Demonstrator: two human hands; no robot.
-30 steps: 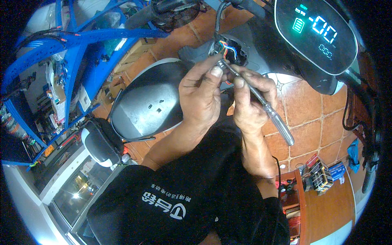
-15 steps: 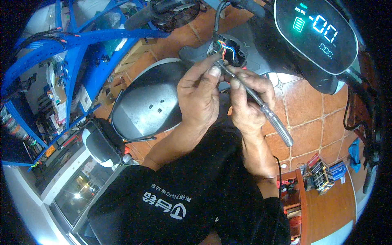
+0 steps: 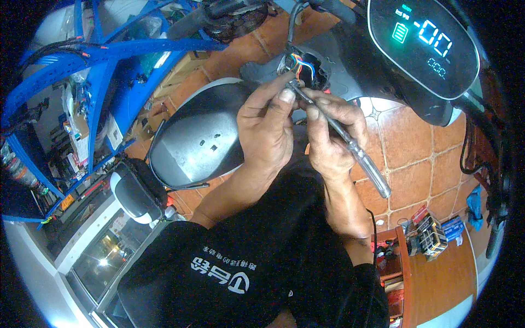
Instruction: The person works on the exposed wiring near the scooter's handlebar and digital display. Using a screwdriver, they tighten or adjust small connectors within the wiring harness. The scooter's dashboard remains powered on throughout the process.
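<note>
My left hand (image 3: pixel 267 123) pinches a small part at the end of several thin coloured wires (image 3: pixel 299 64); the fingers hide most of that part. The wires come out of a dark, opened housing (image 3: pixel 317 72) just beyond my fingertips. In my right hand (image 3: pixel 336 128) lies a screwdriver (image 3: pixel 373 172) with a clear handle, its shaft slanting up and left. The screwdriver's tip end is at the small part, beside my left thumb. Whether the tip sits in a screw is too small to tell.
A scooter's lit dashboard display (image 3: pixel 421 52) stands at upper right. Its dark seat (image 3: pixel 199 136) is left of my hands, with a backrest (image 3: pixel 136 191) behind. Blue shelving (image 3: pixel 104 54) with goods fills the left. A wooden desk (image 3: pixel 437 279) with small boxes is at lower right.
The screwdriver and my right hand have shifted very slightly. My left hand keeps its pinch in nearly the same place.
</note>
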